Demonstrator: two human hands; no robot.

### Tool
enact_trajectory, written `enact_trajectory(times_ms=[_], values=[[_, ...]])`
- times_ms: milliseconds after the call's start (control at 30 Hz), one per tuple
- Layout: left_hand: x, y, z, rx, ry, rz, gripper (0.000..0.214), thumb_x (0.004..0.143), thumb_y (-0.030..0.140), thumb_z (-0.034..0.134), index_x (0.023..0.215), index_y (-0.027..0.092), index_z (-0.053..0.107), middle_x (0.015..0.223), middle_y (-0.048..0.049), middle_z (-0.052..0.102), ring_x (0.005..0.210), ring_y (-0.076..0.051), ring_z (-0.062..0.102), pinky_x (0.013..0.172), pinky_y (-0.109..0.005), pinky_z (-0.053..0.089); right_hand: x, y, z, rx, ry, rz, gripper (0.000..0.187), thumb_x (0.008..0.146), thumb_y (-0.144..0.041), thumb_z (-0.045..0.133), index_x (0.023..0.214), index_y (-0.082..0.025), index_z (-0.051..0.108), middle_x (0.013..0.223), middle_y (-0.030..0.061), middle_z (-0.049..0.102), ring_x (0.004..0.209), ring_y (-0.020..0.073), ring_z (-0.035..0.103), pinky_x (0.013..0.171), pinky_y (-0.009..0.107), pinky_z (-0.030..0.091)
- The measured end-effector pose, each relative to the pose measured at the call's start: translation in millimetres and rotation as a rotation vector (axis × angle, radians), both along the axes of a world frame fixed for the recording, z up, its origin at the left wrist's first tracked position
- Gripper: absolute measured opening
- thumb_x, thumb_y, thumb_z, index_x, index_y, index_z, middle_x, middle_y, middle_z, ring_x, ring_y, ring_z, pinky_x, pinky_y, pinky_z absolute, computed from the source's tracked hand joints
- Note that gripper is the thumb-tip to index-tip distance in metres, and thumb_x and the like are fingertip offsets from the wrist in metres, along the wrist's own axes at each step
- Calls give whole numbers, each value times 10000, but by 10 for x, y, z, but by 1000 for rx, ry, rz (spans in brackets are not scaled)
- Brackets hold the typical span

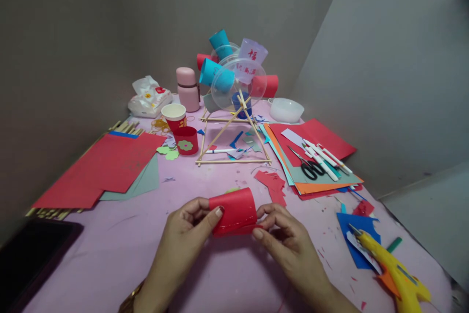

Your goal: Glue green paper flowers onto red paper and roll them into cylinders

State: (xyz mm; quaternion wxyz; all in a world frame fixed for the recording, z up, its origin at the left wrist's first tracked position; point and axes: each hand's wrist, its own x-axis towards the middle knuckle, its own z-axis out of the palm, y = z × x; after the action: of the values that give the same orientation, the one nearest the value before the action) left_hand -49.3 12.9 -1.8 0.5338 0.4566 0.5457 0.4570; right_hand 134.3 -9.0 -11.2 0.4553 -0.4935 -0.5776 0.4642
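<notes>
A red paper cup (234, 208) lies on its side between my hands, a line of glossy glue beads running along its wrap near a loose paper edge. My left hand (188, 235) grips the cup's left end, thumb across the front. With thumb and fingers, my right hand (284, 237) pinches the red paper edge at the cup's right end. Beyond them stands a stick frame (234, 161) carrying a wheel of clear plastic discs (252, 91) with blue, red and lilac cups around it. Another red cup with a green flower (185, 141) stands left of the frame.
On the right lie a yellow glue gun (392, 264), scissors (311, 169), markers (326, 156) and coloured paper sheets (318, 132). Red paper (106, 166) covers sticks at left, near a dark tablet or phone (32, 259). A pink flask (188, 91), tissue pack (148, 100) and white bowl (287, 110) stand behind.
</notes>
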Motion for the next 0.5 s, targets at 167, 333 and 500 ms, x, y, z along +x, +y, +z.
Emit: enact_trajectory(times_ms=[167, 333, 500], values=[[1, 3, -8, -16, -20, -34, 129, 724, 309, 664, 687, 187, 640, 618, 42, 655, 546, -93, 560, 495, -147, 404, 14, -4, -6, -24, 63, -30, 163, 754, -273, 655, 644, -198, 562, 834, 28, 582, 783, 164, 545, 606, 246, 398], [-4, 6, -11, -20, -9, -47, 127, 722, 303, 663, 681, 186, 637, 616, 38, 657, 552, -96, 559, 499, -149, 408, 14, 5, -6, -67, 117, -21, 166, 743, -268, 668, 632, -198, 565, 822, 15, 581, 780, 154, 538, 622, 240, 396], [6, -4, 7, -24, 8, -52, 123, 719, 302, 657, 687, 184, 648, 604, 34, 654, 542, -100, 551, 491, -152, 404, 20, 4, -10, -138, 157, -18, 176, 729, -283, 681, 637, -186, 567, 737, -9, 561, 662, 122, 497, 580, 229, 380]])
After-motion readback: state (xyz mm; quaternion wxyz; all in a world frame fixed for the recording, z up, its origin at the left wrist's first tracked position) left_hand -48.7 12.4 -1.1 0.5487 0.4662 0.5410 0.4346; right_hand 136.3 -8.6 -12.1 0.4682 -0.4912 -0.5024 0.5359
